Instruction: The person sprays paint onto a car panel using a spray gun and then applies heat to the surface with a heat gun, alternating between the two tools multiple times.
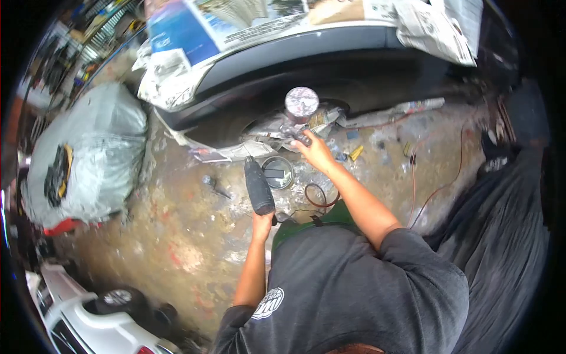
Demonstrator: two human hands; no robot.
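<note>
My right hand (308, 146) is closed around a spray gun (295, 133) with a round, pale-topped cup (302, 103) above it, held near the dark car panel (236, 97). In my left hand (263, 220) is the grip of a dark heat gun (258, 186), its narrow nozzle pointing forward. Just right of that nozzle, a round container (277, 172) with a dark block inside rests on the floor. Crumpled newspaper (259, 148) lies below the panel, and printed sheets (253, 20) cover the surface above it.
A grey-covered bulky object (97, 153) stands at the left. At the lower left is a white car (100, 324). Dark draped cloth (495, 248) hangs at the right. Hoses (414, 186) and a small yellow item (356, 153) lie on the stained floor.
</note>
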